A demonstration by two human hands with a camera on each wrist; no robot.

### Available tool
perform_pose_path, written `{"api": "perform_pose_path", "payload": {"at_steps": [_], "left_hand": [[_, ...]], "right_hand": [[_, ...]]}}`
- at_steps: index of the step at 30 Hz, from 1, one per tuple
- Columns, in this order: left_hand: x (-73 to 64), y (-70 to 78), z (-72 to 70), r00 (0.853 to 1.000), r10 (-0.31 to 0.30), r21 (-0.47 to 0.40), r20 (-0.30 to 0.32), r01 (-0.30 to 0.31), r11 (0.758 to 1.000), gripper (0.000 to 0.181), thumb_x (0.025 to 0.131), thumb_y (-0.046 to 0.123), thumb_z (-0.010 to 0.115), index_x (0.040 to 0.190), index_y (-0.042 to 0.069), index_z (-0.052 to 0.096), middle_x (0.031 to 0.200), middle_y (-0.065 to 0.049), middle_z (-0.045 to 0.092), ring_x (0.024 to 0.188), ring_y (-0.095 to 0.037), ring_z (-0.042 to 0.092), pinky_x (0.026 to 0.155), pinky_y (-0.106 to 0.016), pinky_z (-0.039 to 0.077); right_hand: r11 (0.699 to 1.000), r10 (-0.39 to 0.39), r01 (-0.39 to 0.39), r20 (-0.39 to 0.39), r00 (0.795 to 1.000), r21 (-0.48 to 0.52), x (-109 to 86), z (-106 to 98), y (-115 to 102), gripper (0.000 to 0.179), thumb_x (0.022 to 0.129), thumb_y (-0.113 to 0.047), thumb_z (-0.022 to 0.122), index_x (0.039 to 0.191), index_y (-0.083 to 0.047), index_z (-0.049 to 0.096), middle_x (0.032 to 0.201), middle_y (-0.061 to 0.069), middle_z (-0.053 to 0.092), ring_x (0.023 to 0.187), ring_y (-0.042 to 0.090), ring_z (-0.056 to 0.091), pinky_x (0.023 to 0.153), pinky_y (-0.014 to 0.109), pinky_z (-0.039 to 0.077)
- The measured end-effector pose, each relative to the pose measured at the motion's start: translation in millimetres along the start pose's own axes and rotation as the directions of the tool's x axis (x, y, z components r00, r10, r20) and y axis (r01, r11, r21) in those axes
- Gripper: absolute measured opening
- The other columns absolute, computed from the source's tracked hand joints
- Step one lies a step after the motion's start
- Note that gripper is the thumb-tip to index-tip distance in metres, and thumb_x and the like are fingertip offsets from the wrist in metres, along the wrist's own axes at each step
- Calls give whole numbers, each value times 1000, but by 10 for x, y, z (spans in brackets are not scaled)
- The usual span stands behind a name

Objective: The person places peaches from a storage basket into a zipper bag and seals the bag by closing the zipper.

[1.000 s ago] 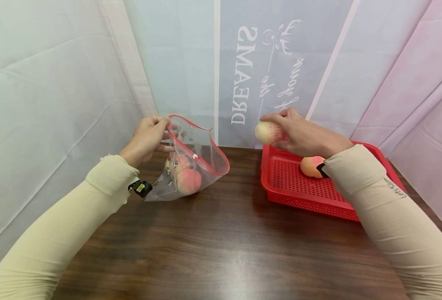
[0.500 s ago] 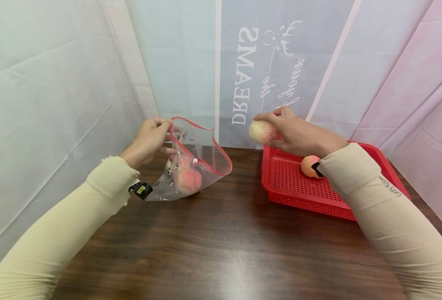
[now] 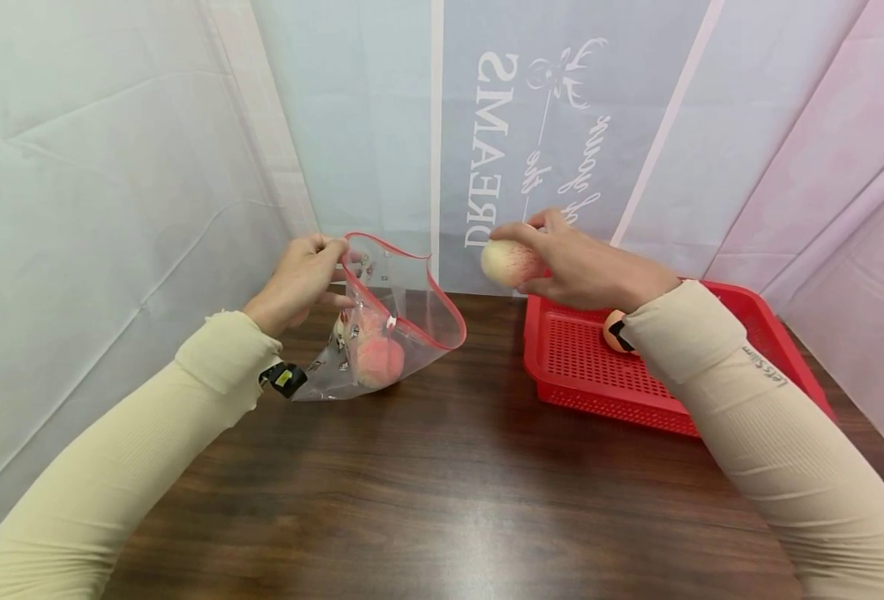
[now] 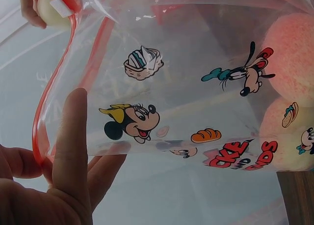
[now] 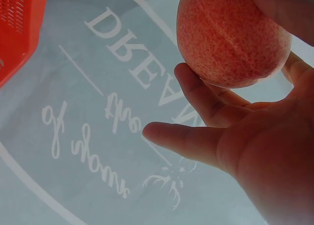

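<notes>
My left hand (image 3: 299,279) pinches the red-edged rim of a clear zip bag (image 3: 419,321), whose mouth gapes toward the right. Peaches lie low in the bag; the pink one (image 3: 379,362) shows best in the head view, and two (image 4: 292,58) appear at the right of the left wrist view. Cartoon prints cover the plastic. My right hand (image 3: 580,262) grips a pale and red peach (image 3: 511,262) in the air, between the bag and the red basket (image 3: 606,407). In the right wrist view, the held peach (image 5: 233,36) sits between thumb and fingers, two other fingers extended.
The basket stands on the dark wood table (image 3: 442,500) at the right. One peach (image 3: 616,332) lies inside it, partly hidden by my right wrist. A printed cloth (image 3: 367,117) hangs behind, with more cloth on both sides.
My right hand has carried the peach leftward, away from above the basket and closer to the bag. The left hand and bag have shifted only slightly to the right.
</notes>
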State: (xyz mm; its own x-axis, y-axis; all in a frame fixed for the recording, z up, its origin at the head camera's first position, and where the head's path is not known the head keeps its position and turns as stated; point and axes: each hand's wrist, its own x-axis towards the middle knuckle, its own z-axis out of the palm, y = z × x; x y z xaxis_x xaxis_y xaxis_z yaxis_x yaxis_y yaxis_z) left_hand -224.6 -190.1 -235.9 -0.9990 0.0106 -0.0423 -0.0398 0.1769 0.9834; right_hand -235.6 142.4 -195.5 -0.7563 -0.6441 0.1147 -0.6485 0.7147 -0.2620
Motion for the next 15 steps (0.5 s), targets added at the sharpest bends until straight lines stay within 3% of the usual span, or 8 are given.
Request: {"api": "perform_pose_path", "payload": {"at_steps": [15], "left_hand": [[3, -16, 23, 1000, 7, 0, 2, -7, 1000, 21, 106, 18, 37, 96, 0, 44, 141, -21, 52, 126, -37, 54, 68, -32, 65]], "right_hand": [[1000, -17, 17, 0, 1000, 3, 60, 32, -111, 62, 90, -3, 69, 146, -21, 46, 133, 24, 39, 116, 41, 51, 92, 49, 51]]}}
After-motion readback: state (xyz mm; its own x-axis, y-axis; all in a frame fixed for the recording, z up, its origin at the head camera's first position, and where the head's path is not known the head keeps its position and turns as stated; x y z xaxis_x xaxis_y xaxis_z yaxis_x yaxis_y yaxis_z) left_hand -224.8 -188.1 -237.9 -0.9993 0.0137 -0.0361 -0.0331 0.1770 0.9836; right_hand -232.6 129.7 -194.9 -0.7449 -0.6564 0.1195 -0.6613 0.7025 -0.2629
